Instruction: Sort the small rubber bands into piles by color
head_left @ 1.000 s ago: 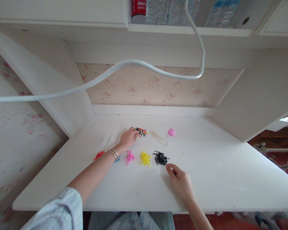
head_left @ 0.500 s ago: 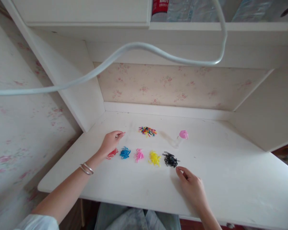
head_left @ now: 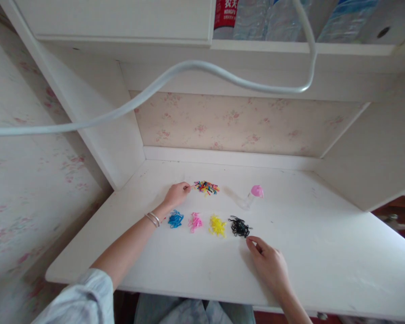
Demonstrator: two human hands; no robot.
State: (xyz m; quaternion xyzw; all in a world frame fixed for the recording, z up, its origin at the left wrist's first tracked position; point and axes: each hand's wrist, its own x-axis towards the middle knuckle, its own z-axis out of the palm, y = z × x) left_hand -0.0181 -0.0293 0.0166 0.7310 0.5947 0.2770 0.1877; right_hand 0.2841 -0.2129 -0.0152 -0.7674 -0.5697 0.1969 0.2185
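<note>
My left hand [head_left: 177, 194] reaches to the left edge of a mixed-colour heap of small rubber bands [head_left: 206, 187]. Its thumb and forefinger are pinched, with a thin pinkish band at their tips. Below lie sorted piles of blue bands [head_left: 176, 219], pink bands [head_left: 195, 222], yellow bands [head_left: 217, 225] and black bands [head_left: 239, 226]. The red pile is almost wholly hidden behind my left wrist. My right hand [head_left: 269, 263] rests at the lower right of the black pile, thumb and forefinger closed; whatever may be between them is too small to see.
A small clear container with a pink top [head_left: 257, 191] is on the right part of the white desk [head_left: 310, 234]. A thick white cable [head_left: 195, 65] crosses the view above the desk. Plastic bottles [head_left: 253, 20] stand on the shelf overhead.
My left hand has moved right, from above the red pile to the mixed heap, and its wrist now covers the red bands. My right hand stays by the black pile.
</note>
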